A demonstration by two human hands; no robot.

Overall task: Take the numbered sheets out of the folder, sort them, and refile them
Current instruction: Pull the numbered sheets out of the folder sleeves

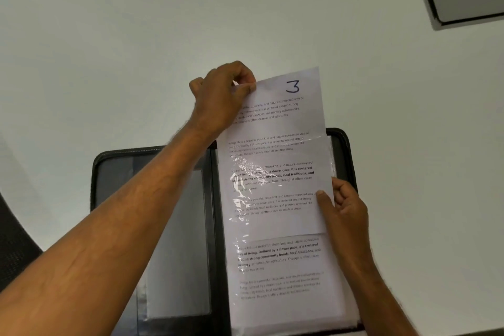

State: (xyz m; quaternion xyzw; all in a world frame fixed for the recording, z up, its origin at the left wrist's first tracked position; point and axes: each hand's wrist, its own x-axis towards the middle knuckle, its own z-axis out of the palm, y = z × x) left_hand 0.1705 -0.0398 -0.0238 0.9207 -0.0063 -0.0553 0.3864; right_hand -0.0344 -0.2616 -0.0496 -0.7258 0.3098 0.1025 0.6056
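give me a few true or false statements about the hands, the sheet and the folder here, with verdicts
1. The sheet that sticks out of the clear sleeve is marked 3. True.
2. The left hand lies flat on the table. False: it pinches the sheet's top corner.
3. The folder lies open. True.
4. The right hand holds a pen. False: it holds the sleeve's right edge.
5. The sheet is fully out of the sleeve. False: its lower part is still inside.
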